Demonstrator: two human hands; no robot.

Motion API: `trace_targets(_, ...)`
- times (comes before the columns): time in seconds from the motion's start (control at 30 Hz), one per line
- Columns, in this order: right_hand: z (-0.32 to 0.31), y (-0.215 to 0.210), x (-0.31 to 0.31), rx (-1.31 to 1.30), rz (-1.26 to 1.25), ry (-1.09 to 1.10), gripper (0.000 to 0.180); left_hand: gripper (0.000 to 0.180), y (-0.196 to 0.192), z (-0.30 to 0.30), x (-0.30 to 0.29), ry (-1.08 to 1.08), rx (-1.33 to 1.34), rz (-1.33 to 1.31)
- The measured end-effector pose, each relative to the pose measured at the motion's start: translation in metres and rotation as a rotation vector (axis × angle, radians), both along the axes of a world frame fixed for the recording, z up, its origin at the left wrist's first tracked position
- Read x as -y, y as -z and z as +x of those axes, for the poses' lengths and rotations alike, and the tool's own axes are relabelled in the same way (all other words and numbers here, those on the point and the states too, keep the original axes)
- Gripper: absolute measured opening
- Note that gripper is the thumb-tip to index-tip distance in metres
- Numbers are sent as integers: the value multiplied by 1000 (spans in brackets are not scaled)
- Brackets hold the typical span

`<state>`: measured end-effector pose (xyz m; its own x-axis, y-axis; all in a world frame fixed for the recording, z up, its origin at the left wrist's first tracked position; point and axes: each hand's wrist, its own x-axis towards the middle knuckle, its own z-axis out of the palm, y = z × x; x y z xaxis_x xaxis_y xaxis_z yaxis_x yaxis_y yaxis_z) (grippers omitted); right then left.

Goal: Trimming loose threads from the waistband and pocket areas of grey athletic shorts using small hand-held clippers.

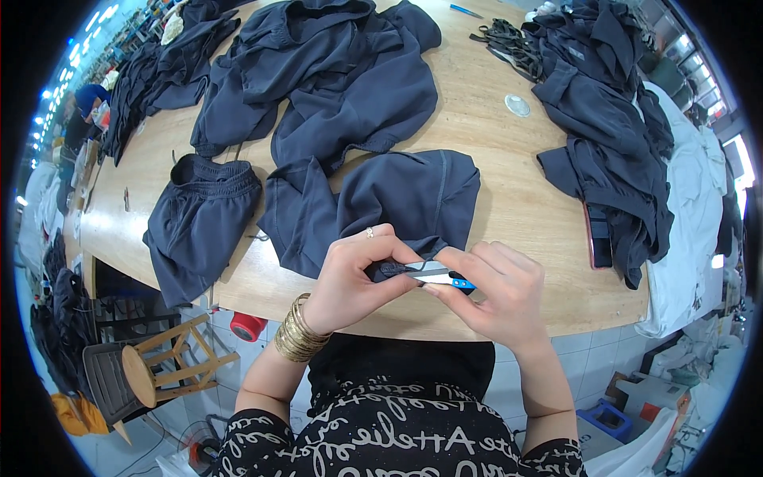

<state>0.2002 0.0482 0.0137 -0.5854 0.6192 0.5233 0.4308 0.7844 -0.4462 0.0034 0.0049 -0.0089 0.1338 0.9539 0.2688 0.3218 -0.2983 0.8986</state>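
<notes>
Garment in hand: dark navy shorts (409,199) lie flat at the near edge of the counter (509,183), one hem corner pulled up between the two hands.
Cutting tool: a small thread snipper (439,274) with pale blades and a blue handle, its blades at the pinched hem corner.
Left hand (354,278): fingers closed, pinching the dark fabric corner; a ring on one finger; a stack of gold bangles (299,334) on the wrist.
Right hand (493,286): closed around the thread snipper, thumb on top of the tool, touching the left hand's fingertips.
Hand spacing: together, meeting over the counter's near edge.
Near left: a second pair of dark shorts (199,222) with an elastic waistband hangs partly over the counter edge.
Centre rear: a loose heap of dark garments (334,71).
Right side: a stacked pile of dark garments (612,127); a phone (598,238) lies at its near end.
Far right: a small round clear lid (517,105) and a bundle of dark straps (509,44).
Floor, left: a wooden stool (163,366).
</notes>
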Motion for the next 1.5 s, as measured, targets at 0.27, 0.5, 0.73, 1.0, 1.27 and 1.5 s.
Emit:
trace_targets(0.27, 2, 1, -2, -11, -11, -3, 26, 16, -2, 2, -1, -5, -9, -5)
trace_targets(0.5, 4, 2, -3, -6, -4, -6, 26, 15, 0, 2, -1, 0, -15, 29)
trace_targets(0.73, 6, -1, -2, 21, -25, 8, 26, 16, 1, 1, 0, -10, -46, 41)
trace_targets(1.0, 4, 0, -1, 20, -37, -8, 27, 16, -2, 3, 0, -5, -59, 56)
trace_targets(1.27, 2, 1, -1, 23, -20, -6, 26, 16, -3, 3, -1, -3, -70, 56)
trace_targets(1.5, 0, 2, -2, -5, -32, -24, 25, 15, -2, 4, -1, 7, -69, 57)
